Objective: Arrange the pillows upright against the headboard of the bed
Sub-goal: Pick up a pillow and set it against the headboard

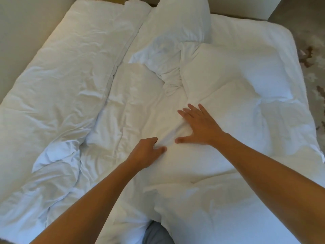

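Head view shows both hands on a white pillow (202, 155) lying flat near the middle of the bed (52, 85). Left hand (146, 152) pinches a fold of its cover; right hand (197, 127) lies spread flat on it, holding nothing. Two more pillows (219, 71) lie farther off. Soft and light, it should lift best gripped at both ends.

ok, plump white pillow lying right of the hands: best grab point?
Grip the plump white pillow by its near corner, just beyond the right hand, coming from the person's side. That corner tapers into a thin fold a hand can close on; the middle looks too thick to grasp.
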